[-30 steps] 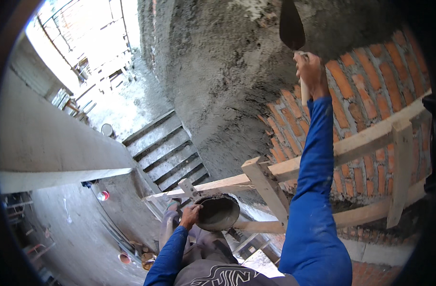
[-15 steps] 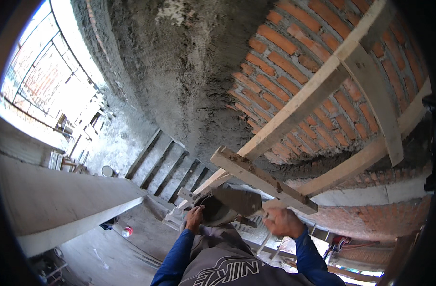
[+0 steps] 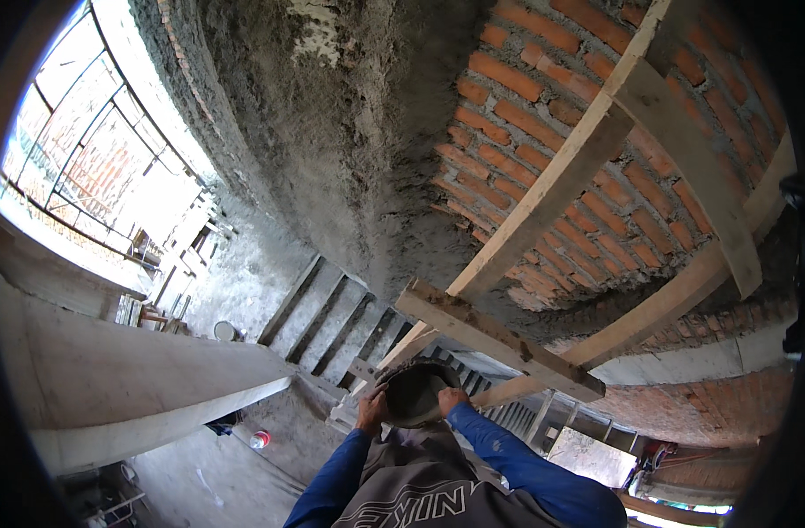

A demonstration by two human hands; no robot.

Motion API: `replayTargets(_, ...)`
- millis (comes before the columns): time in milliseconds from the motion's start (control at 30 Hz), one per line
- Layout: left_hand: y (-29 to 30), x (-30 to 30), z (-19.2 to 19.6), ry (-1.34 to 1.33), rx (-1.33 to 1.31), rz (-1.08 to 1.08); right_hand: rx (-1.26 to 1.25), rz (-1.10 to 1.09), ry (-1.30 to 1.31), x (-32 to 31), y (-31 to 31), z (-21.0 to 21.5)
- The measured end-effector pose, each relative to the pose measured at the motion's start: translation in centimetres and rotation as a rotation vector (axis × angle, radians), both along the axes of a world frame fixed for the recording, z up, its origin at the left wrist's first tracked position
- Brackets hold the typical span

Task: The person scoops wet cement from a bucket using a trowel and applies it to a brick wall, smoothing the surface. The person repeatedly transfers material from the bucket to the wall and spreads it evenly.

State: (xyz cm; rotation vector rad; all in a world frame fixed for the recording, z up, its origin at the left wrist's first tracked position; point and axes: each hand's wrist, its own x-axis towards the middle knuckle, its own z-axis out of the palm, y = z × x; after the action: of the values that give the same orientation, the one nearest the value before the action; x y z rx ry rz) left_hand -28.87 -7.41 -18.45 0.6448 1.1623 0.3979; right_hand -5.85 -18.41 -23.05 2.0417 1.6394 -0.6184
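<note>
Left hand: I see the left hand (image 3: 371, 410) gripping the left rim of a round dark mortar pan (image 3: 417, 393), its fingers (image 3: 378, 398) curled onto the edge.
Right hand: the right hand (image 3: 449, 400) sits on the pan's right rim, fingers (image 3: 444, 393) bent over the edge and closed on it.
Pan position: the pan lies between the two hands, just above the person's chest, low in the centre of the view; its hollow faces the camera and looks dark grey. I cannot tell whether it holds any mortar.
Pan relative to fingers: the rim is in contact with both sets of fingers; the bowl spans the gap between them.
Sleeves: both forearms wear blue sleeves (image 3: 508, 458), rising from the lower edge over a grey shirt (image 3: 420, 493).
Scaffold: a wooden plank frame (image 3: 499, 339) crosses just above and behind the pan, with longer timbers running up to the right.
Wall: a brick wall (image 3: 561, 132) stands behind the timbers; its left part is coated with rough grey plaster (image 3: 349, 158).
Stairs: concrete stairs (image 3: 323, 321) descend at left of the pan.
Below: a small red and white container (image 3: 260, 438) lies on the floor well apart from the hands.
</note>
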Motion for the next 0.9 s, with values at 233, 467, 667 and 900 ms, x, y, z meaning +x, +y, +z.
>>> replayTargets(233,-0.1,0.0,-0.7,0.03,0.055,-0.014,-0.189,-0.276,0.29,1.0,0.5,-1.9)
replayTargets(467,-0.2,-0.3,-1.3,0.06,0.028,0.026,-0.145,-0.269,0.485,2.2,-0.4,0.1)
replayTargets(667,-0.3,-0.6,-2.6,0.07,0.111,0.036,0.008,-0.323,0.498,3.9,-3.1,5.3)
replayTargets(900,-0.9,-1.0,-5.2,-0.016,0.011,0.055,0.032,-0.276,0.461,4.0,-1.8,16.6)
